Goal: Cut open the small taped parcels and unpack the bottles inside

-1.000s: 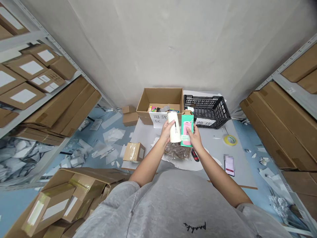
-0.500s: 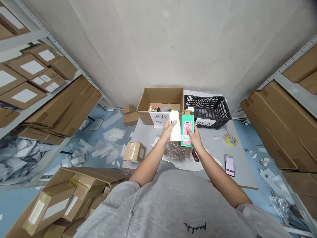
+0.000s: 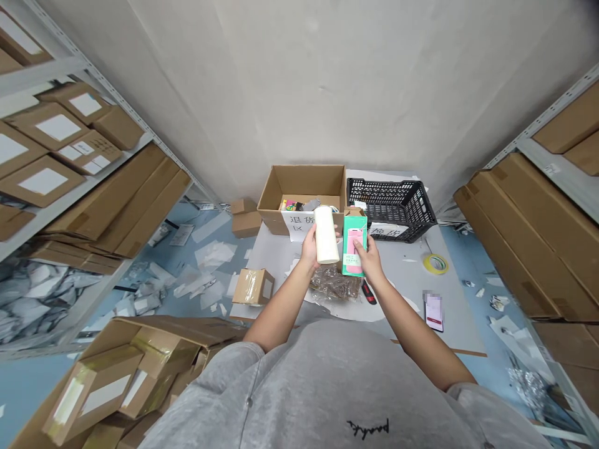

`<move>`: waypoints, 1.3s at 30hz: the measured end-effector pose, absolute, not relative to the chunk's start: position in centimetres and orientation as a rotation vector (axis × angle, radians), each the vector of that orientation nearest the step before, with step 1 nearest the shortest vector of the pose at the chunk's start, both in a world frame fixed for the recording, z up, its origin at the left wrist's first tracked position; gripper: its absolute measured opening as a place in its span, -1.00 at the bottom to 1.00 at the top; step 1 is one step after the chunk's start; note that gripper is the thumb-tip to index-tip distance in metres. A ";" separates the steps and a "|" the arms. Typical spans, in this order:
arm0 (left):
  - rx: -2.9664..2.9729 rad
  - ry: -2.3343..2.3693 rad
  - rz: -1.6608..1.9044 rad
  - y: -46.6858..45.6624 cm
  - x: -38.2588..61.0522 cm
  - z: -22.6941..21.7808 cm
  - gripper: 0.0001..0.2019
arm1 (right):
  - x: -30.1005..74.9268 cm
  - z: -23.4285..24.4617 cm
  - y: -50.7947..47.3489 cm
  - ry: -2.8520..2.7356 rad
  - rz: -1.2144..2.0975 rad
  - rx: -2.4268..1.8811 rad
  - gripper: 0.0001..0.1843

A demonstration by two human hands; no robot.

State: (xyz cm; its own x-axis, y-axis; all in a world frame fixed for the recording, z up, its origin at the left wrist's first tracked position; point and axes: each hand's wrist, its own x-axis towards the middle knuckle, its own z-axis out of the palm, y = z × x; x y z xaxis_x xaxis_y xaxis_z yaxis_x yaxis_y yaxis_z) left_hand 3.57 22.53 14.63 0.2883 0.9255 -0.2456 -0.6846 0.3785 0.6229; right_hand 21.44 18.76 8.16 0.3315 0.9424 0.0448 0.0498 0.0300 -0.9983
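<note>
My left hand [image 3: 311, 246] grips a white cylindrical bottle [image 3: 326, 234], which stands slightly tilted with its plain side facing me. My right hand [image 3: 369, 259] holds a green box [image 3: 354, 245] with a pink bottle pictured on its front. The two hands are close together above the table, with the bottle and box nearly side by side. Beneath them lies a crumpled brown plastic packet [image 3: 336, 285], and a red-and-black utility knife [image 3: 369, 293] rests just beyond my right wrist.
Ahead stand an open cardboard box [image 3: 302, 184] of colourful items and a black plastic crate [image 3: 392, 209]. A yellow tape roll [image 3: 436, 264], a phone [image 3: 434, 315] and a small taped carton [image 3: 253, 287] sit on the table [image 3: 412, 280]. Carton-filled shelves [image 3: 88, 137] flank it.
The white bottle has turned, hiding its dark markings, and has shifted slightly left and up in my left hand. The green box has stayed almost still.
</note>
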 end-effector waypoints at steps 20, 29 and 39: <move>0.555 0.698 1.189 21.9 3.4 14.1 -0.30 | 21.4 7.8 18.5 -1.034 0.920 -1.337 -0.27; 0.533 0.692 1.244 22.3 3.4 13.3 -0.37 | 21.2 8.3 18.4 -1.012 0.955 -1.313 -0.30; 0.617 0.648 1.121 21.9 3.2 13.6 -0.28 | 21.2 8.3 18.3 -1.019 0.966 -1.304 -0.28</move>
